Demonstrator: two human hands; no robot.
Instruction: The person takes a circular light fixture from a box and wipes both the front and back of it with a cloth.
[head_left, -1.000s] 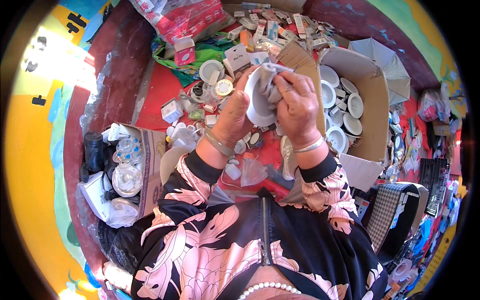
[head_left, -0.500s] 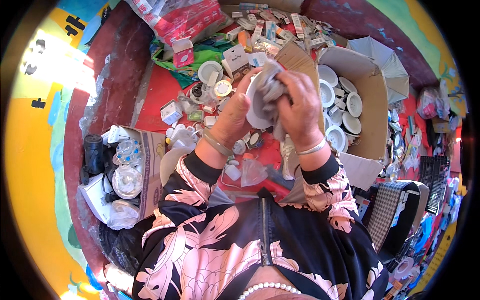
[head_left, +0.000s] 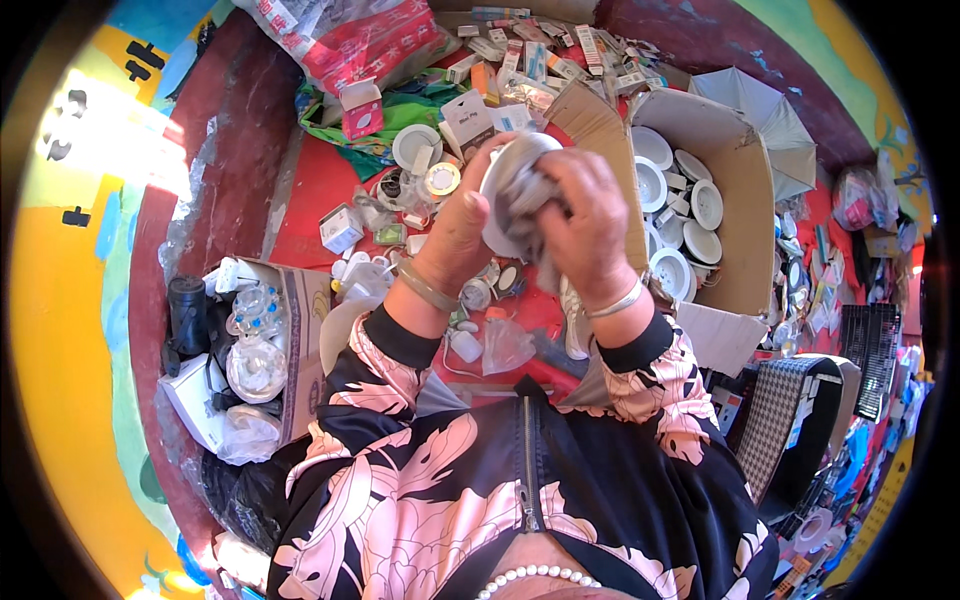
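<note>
My left hand point(head_left: 458, 232) grips the edge of a round white light fitting point(head_left: 494, 237), its thumb along the near side. Bunched in my right hand point(head_left: 588, 222) is a grey cloth point(head_left: 528, 185), pressed against the fitting's face and covering much of it. Both hands are raised in front of me above the red ground sheet. To the right stands an open cardboard box point(head_left: 738, 180) with several similar round white fittings point(head_left: 707, 204) inside. Another white round fitting point(head_left: 416, 147) lies beyond my left hand, next to a round piece with a yellow ring point(head_left: 442, 179).
A box of clear plastic parts and cables point(head_left: 300, 340) stands at the left. Small cartons point(head_left: 535, 62) are heaped at the back beside a red and white sack point(head_left: 350, 40). A silver umbrella point(head_left: 760, 130) leans behind the cardboard box; a checked case point(head_left: 785, 420) sits at right.
My right hand has shifted the cloth slightly left and down across the fitting, covering more of its middle. My left hand keeps its hold, moved slightly left.
</note>
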